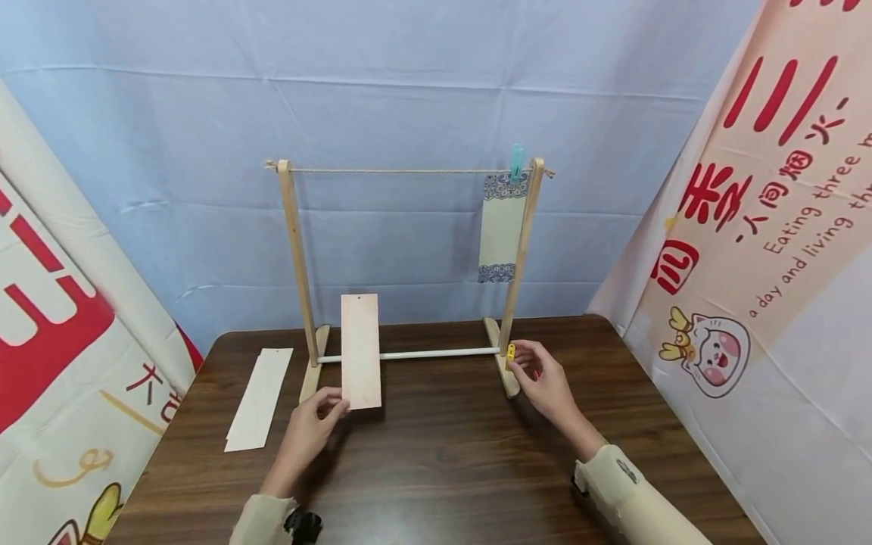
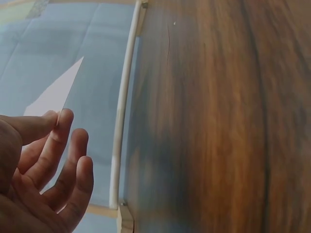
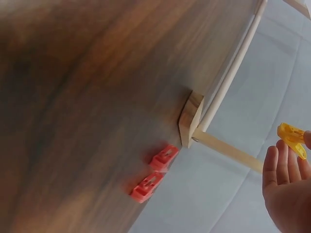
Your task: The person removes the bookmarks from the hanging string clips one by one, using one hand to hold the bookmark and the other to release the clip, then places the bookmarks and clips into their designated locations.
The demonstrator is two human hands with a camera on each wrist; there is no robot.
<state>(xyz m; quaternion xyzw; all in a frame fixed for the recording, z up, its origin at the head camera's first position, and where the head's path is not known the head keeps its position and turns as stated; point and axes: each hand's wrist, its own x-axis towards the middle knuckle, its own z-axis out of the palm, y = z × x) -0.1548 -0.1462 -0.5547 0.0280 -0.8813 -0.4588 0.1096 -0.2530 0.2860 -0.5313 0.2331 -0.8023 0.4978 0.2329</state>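
Firstly, left banner (image 1: 75, 318): it carries big red shapes and strokes on white, cut by the picture edge, so I cannot read whole words.
Card stack (image 1: 259, 401): pale cards lie one on another, slightly uneven, at the left part of the brown table (image 1: 436, 469).
Left hand (image 1: 313, 428): its thumb and forefinger pinch a card, with only the card's thickness between them; the other fingers are loosely bent.
Held card (image 1: 361, 352): it is plain and pale, with a small hole near the top; the hand has it by the lower left corner, and it covers part of the white bar (image 1: 443, 353) in the head view.
Wooden rack (image 1: 296, 250): two posts stand upright, with a rope (image 1: 395, 171) between their tops.
Hanging card (image 1: 500, 231): blue patterned bands are at both ends; a blue clip (image 1: 517, 163) fastens it to the rope beside the right post.
Right hand (image 1: 545, 378): thumb and fingertips narrowly pinch a yellow clip (image 1: 510, 356), near the right post's foot.
Red clips (image 3: 146, 187): two lie on the table near this foot.
Right banner (image 1: 763, 189): red characters include "三" and "人间烟火"; readable English is "Eating three" and "a day and living".
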